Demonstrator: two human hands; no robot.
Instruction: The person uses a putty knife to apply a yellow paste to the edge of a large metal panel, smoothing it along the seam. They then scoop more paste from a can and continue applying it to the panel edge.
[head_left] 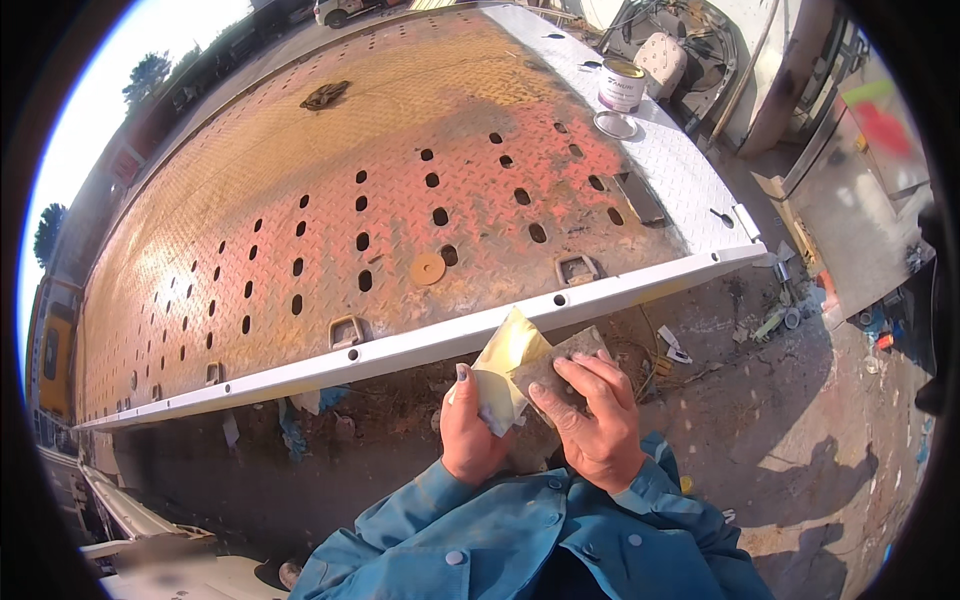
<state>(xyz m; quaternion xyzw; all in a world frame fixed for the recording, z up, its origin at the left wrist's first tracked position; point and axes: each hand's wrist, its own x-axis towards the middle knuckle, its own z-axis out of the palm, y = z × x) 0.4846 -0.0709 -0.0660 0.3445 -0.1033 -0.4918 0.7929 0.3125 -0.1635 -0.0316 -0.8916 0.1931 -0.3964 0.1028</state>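
Between my hands, just past the near edge of the steel bed, are two flat pieces. My left hand (473,430) grips a creased yellow-and-white sheet (508,360), thumb up along its left side. A grey-brown piece of sandpaper (540,375) is pinched under the fingers of my right hand (598,418). The two pieces meet or overlap in the middle; I cannot tell whether they are joined. Dust whitens the right fingers.
The rusty, slotted tread-plate bed (400,190) has a white near rail (420,345) and white right-hand strip (680,165). On it stand a paint can (622,88), its lid (615,124), a brown disc (427,268) and a dark rag (326,95). Debris (785,310) litters the ground right.
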